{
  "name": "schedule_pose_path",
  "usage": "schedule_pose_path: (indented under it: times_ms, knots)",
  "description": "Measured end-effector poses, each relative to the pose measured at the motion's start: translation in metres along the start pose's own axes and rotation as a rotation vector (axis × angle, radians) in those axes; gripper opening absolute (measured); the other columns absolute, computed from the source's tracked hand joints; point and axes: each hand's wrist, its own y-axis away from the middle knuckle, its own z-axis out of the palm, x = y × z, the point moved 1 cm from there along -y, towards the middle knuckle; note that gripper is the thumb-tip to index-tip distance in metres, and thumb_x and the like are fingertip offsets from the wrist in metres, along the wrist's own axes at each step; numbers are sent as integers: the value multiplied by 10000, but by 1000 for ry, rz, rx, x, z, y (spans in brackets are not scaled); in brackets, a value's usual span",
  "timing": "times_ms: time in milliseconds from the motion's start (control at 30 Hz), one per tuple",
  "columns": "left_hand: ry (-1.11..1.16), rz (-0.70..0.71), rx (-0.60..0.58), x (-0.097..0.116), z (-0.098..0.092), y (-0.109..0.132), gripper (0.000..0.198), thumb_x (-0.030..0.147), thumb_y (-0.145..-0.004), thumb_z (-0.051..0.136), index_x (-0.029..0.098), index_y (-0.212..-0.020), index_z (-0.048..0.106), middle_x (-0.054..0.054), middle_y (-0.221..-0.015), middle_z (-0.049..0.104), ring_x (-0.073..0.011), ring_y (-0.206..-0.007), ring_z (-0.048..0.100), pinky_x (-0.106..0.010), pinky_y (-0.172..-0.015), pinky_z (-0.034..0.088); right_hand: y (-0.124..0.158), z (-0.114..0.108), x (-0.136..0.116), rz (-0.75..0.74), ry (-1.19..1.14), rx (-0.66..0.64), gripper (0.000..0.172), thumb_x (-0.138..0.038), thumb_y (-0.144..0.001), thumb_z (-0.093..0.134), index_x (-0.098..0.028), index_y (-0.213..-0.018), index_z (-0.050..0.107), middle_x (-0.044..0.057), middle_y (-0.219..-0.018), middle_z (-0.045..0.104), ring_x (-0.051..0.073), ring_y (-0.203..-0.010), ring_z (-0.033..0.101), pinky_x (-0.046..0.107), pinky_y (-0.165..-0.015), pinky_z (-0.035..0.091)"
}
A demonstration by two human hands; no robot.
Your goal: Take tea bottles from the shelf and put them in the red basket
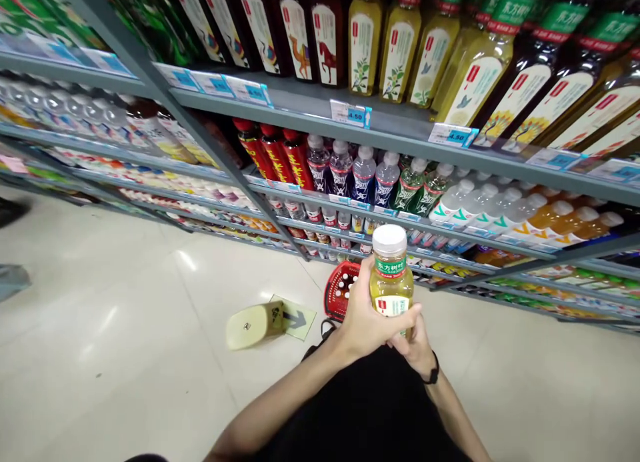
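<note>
A small tea bottle [391, 282] with a white cap, a green neck label and yellow liquid stands nearly upright in front of my body. My left hand [361, 322] wraps around it from the left, its thumb lying across the front of the label. From the right and below, my right hand [416, 347] also grips the bottle near its base; some of its fingers are hidden behind my left hand and the bottle. The cap is on. Behind the bottle, a red basket [329, 295] on the floor holds several white-capped items.
Shelves [300, 109] of drinks run across the front, with larger tea bottles [363, 45] on the upper level and price tags along the edges. A pale yellow object [247, 327], perhaps a stool, stands on the floor beside an arrow sticker [300, 317].
</note>
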Motion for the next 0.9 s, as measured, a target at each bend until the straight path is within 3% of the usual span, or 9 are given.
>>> schedule_pose_path:
  times_ms: [167, 300, 400, 600, 900]
  knots:
    - [-29, -2, -16, 0, 5, -1, 704, 217, -720, 905, 221, -1302, 509, -93, -1227, 700, -251, -1037, 728, -379, -946, 626, 5, -4, -5, -47, -66, 18, 739, -753, -753, 828, -270, -1256, 584, 105, -1007, 716, 303, -946, 724, 459, -841, 640]
    - [-10, -8, -40, 0, 9, -5, 709, 236, -713, 909, 221, -1295, 505, -81, -1179, 700, -239, -1003, 723, -357, -905, 626, 6, -8, -10, -117, -58, 1, 657, -665, -824, 812, -263, -1276, 556, 134, -1238, 703, 345, -1221, 683, 504, -1041, 589]
    - [6, -17, -50, 1, 12, -10, 744, 240, -689, 929, 219, -1292, 494, -78, -1150, 703, -226, -954, 722, -340, -868, 625, 5, -11, -13, -194, -52, -40, 579, -495, -891, 807, -259, -1332, 516, 142, -1403, 647, 331, -1332, 635, 485, -1139, 533]
    - [93, -42, -32, -1, 16, -19, 726, 262, -667, 954, 211, -1223, 489, -49, -1066, 683, -174, -859, 699, -282, -799, 614, 4, -16, -8, -262, 46, -16, 646, -245, -917, 773, -256, -1494, 483, 123, -1430, 635, 275, -1304, 650, 408, -1147, 525]
    - [144, -26, -53, -12, 16, -22, 791, 176, -597, 970, 202, -1229, 494, -65, -1102, 670, -189, -909, 694, -302, -840, 608, 2, -20, 9, -233, 159, 60, 792, -271, -819, 867, -275, -1508, 476, 106, -1394, 645, 291, -1272, 662, 448, -1141, 531]
